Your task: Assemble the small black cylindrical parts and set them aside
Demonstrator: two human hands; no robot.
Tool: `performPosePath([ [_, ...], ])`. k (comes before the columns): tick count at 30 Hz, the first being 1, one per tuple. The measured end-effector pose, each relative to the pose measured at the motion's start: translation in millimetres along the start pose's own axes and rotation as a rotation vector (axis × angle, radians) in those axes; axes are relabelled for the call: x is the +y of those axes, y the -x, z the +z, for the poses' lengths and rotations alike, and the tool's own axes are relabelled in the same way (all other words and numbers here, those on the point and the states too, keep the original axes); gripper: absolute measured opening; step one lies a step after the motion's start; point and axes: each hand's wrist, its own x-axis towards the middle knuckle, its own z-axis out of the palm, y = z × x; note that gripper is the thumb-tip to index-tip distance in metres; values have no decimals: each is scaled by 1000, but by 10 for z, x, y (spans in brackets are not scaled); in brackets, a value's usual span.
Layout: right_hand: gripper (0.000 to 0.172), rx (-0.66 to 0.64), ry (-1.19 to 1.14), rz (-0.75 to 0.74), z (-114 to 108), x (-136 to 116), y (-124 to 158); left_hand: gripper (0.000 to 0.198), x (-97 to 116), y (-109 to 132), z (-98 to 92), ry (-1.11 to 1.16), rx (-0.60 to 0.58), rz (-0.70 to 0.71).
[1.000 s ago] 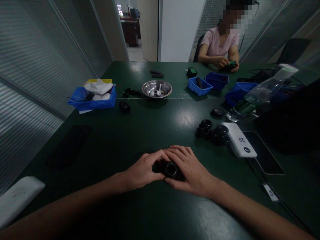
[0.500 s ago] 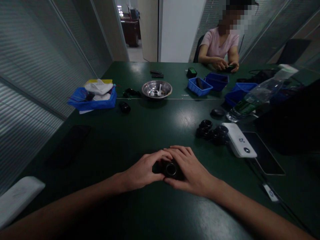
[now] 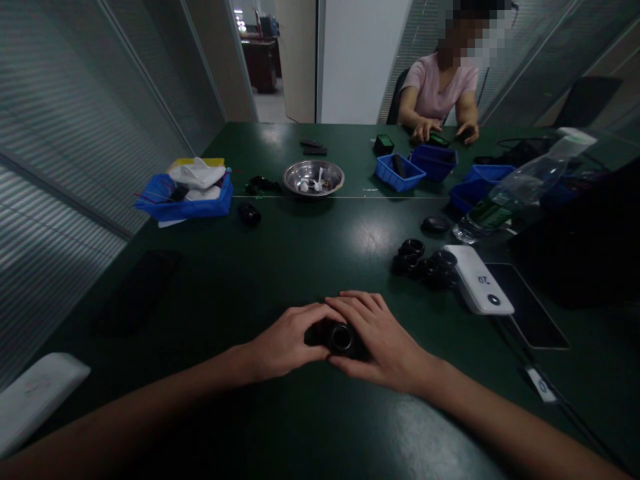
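Observation:
A small black object with a round, ring-like end [image 3: 342, 338] sits on the dark green table [image 3: 280, 267], between my two hands. My left hand [image 3: 285, 340] curves round it from the left, thumb and fingers closed on its side. From the right, my right hand [image 3: 380, 340] wraps over it, with its fingers bunched above and its thumb below. Much of the object is hidden by my fingers, so its exact kind cannot be made out. Up and to the right stands a cluster of similar black ring-ended pieces [image 3: 425, 261].
A white power bank [image 3: 477, 280] lies by a dark tablet [image 3: 530, 307] and a plastic bottle [image 3: 500, 200] on the right. Farther off are a metal bowl [image 3: 313, 179], blue bins [image 3: 400, 175] and a filled blue basket [image 3: 185, 207]. A person [image 3: 440, 93] sits opposite.
My hands and the black object stay almost still. Across the table, the other person's hands have moved apart, and a dark object with a green face now lies between them.

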Motion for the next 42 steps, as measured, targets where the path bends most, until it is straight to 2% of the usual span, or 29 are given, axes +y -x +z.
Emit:
performPosePath([
  [6,73,-25,3,17,-19,-17,-9,29,38,-3,-8,74,15,-44],
  [12,72,-29,1,17,-25,-24,1,29,22,-11,15,68,31,-89],
  [16,68,-30,-18,18,-18,-14,6,37,13,-6,3,83,17,-53],
  [21,80,4,-40,40,14,4,13,51,42,-1,-21,48,-12,17],
  [25,81,9,-37,31,16,4,13,43,47,-8,-16,19,-25,24],
  [34,79,-17,-29,38,-5,-8,7,27,45,-9,4,101,33,-75],
  [42,80,-15,-15,23,13,12,11,31,50,-6,25,102,43,-111],
])
